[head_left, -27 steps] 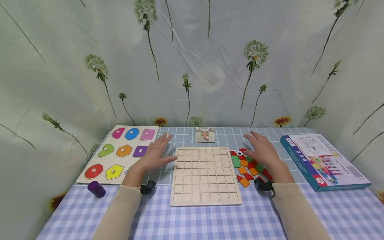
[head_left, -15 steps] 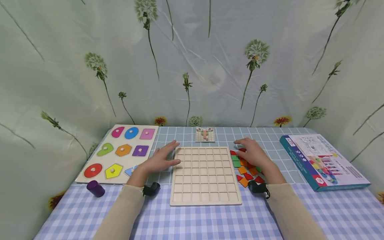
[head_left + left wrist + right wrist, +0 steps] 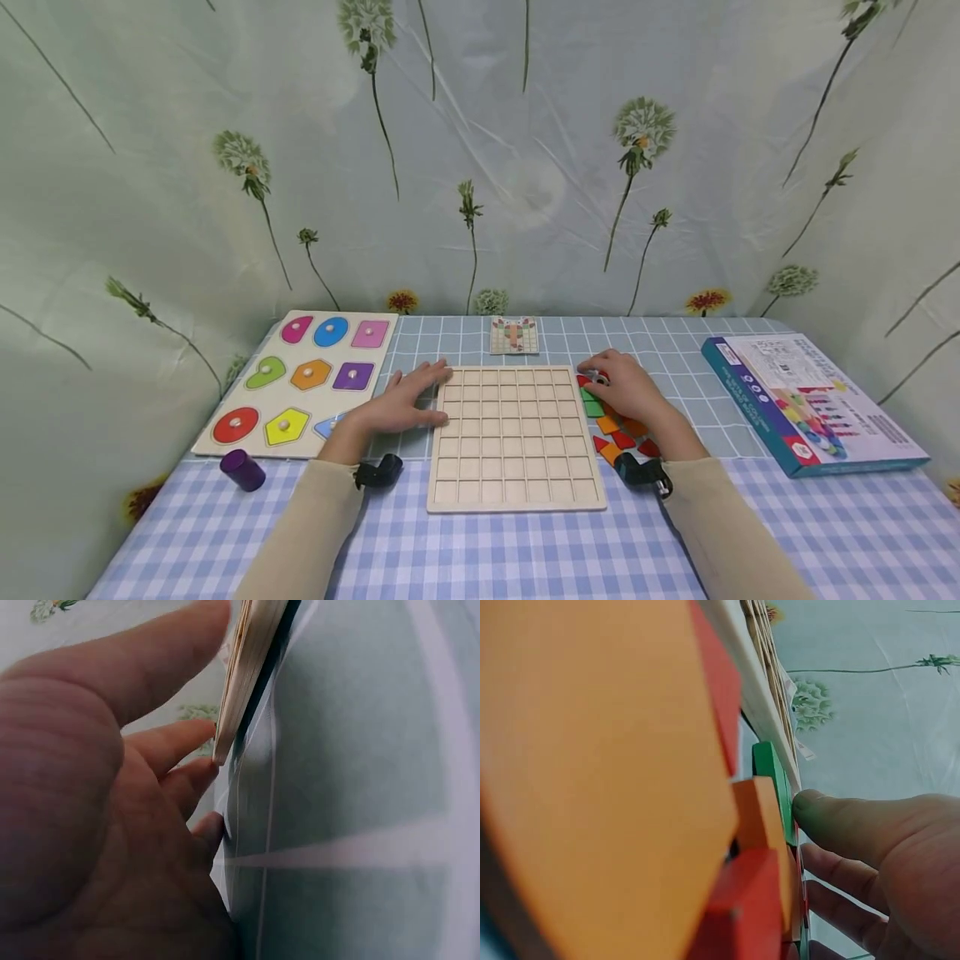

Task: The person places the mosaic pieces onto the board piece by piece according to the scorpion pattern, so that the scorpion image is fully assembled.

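Observation:
A pale wooden grid board (image 3: 517,442) lies flat on the table. My left hand (image 3: 397,404) is at its left edge, fingers extended, thumb and fingertips at the rim; the left wrist view shows the board's edge (image 3: 251,675) beside the fingers. My right hand (image 3: 626,387) is low over the pile of coloured wooden pieces right of the board. In the right wrist view its thumb (image 3: 840,821) touches a green piece (image 3: 774,776); the other fingers stretch out behind. Red pieces (image 3: 622,440) and orange pieces (image 3: 609,425) lie below the hand, which hides part of the pile.
A small pattern card (image 3: 514,336) lies behind the board. At the left are a knobbed shape puzzle (image 3: 277,396) and a purple cylinder (image 3: 242,470). A flat boxed set (image 3: 813,404) lies at the right. A printed curtain (image 3: 480,158) hangs behind the table.
The right hand has come down and leftward onto the coloured pieces. The left hand has moved right and down to the board's left edge. The board and pieces look unmoved.

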